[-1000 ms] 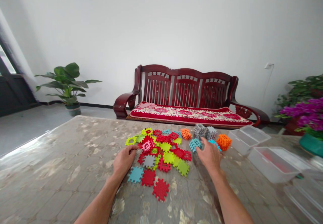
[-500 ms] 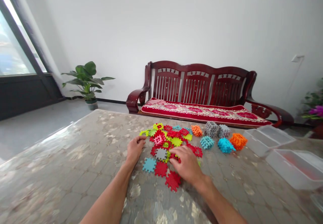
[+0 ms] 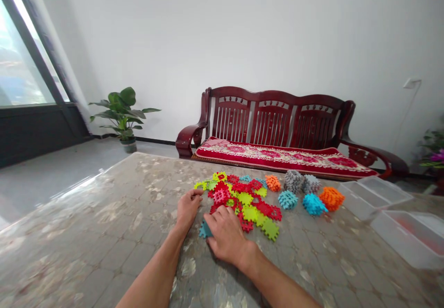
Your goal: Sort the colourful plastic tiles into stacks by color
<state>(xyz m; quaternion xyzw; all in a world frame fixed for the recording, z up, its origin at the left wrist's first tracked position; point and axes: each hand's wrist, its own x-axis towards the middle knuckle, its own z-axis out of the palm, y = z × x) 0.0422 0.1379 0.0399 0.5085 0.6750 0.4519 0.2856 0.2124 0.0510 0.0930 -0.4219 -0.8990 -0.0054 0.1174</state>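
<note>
Toothed plastic building tiles in red, lime, pink and blue lie in a loose pile on the table. My left hand (image 3: 188, 210) rests at the pile's left edge, fingers curled together near a lime tile (image 3: 199, 185); whatever the fingertips hold, if anything, is hidden. Low over the near left part of the pile is my right hand (image 3: 227, 236), thumb and index finger apart on either side of a blue tile (image 3: 204, 230). The hand covers the tiles beneath it. Green tiles (image 3: 269, 229) show to its right, and a pink tile (image 3: 219, 195) lies beyond it.
Joined clusters stand right of the pile: orange (image 3: 332, 198), blue (image 3: 313, 204) and grey (image 3: 293, 181) among them. Two clear plastic boxes (image 3: 405, 238) sit at the table's right. Behind the patterned tabletop (image 3: 104, 220) is a wooden bench (image 3: 270, 118).
My right hand has moved left, from the red tiles to the blue tile, covering the grey tile and uncovering green ones. My left hand has stayed about where it was. The view shifted slightly.
</note>
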